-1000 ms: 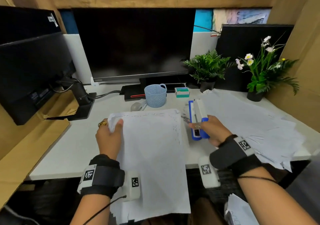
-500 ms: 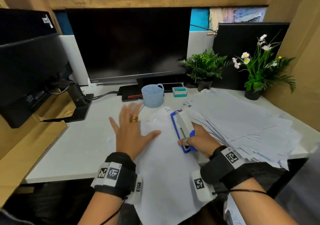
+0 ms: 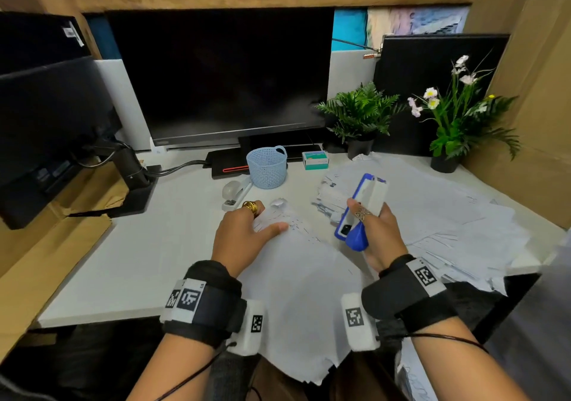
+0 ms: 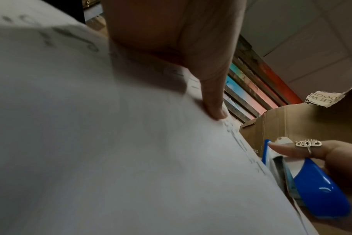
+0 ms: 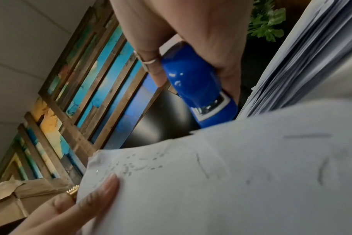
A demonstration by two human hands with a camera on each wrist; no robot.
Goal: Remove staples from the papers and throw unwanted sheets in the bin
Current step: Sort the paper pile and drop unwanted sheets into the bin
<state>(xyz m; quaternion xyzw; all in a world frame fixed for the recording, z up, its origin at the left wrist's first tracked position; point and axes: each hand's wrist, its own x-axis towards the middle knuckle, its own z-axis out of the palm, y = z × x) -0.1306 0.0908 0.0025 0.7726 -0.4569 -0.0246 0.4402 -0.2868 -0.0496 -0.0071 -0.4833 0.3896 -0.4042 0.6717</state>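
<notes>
A stapled set of white papers lies on the white desk and hangs over its front edge. My left hand holds the set's far corner, thumb on top and ringed fingers behind the sheet. In the left wrist view the thumb presses on the papers. My right hand grips a blue and white stapler just right of that corner, lifted off the desk, its metal mouth near the paper edge.
A large loose pile of sheets covers the desk's right side. Behind the hands stand a light-blue basket, a small staple box and a white stapler. Two potted plants and a monitor line the back.
My left hand went from holding the sheet's left corner, to lying flat on it, to curling onto its far corner. The right hand lifted and tilted the stapler.
</notes>
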